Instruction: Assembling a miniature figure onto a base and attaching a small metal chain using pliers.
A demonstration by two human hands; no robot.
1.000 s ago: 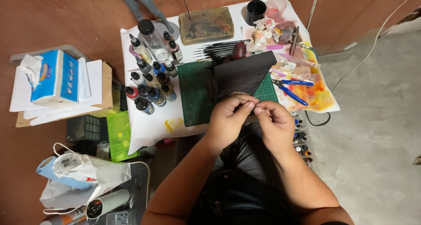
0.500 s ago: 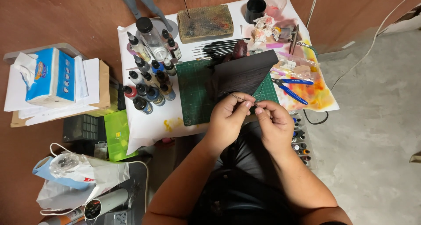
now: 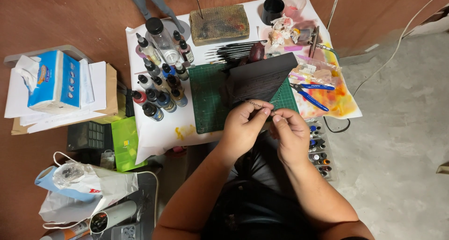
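Observation:
My left hand [image 3: 243,127] and my right hand [image 3: 292,134] meet over the near edge of a small white table [image 3: 159,132]. Between their fingertips they pinch a thin metal chain [image 3: 250,103], which runs leftward over my left hand's knuckles. Just beyond the hands lies a green cutting mat [image 3: 208,99] with a black ridged sheet [image 3: 259,78] on it. Blue-handled pliers [image 3: 311,92] lie to the right of the sheet.
Several paint bottles [image 3: 159,88] stand on the table's left side, brushes [image 3: 234,53] and a stained sponge block [image 3: 220,24] at the back. A tissue pack [image 3: 51,81] on papers, a green box [image 3: 124,144] and bags [image 3: 84,188] sit on the floor at left.
Both hands have stayed together at the table's near edge, shifting slightly while working the chain. The view has drifted a little.

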